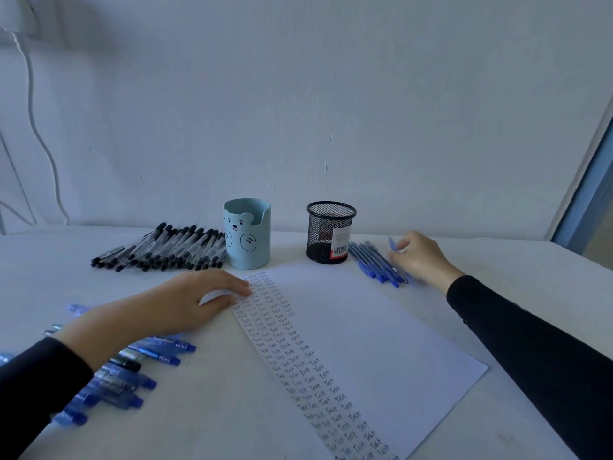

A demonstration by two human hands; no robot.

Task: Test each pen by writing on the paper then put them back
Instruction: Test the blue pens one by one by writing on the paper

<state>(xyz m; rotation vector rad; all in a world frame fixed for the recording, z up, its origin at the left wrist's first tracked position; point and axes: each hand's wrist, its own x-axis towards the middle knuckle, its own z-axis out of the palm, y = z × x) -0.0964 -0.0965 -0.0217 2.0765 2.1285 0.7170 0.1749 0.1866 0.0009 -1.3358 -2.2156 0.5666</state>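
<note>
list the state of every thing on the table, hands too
paper: flat, "Test" rows on its left part
bear cup: upright, no pens showing
mesh cup: upright, no pens showing
black pens: lying side by side
right blue pens: lying side by side
left blue pens: loose, partly under the sleeve
left hand: flat on the paper's edge
right hand: on a blue pen, grip blurred

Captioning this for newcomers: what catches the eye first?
The white paper at centre, with columns of handwritten "Test" down its left side, stands out first. The left hand presses its top corner; the right hand is at the blue pens beside the black mesh cup. Black pens lie left of the bear cup.
</note>
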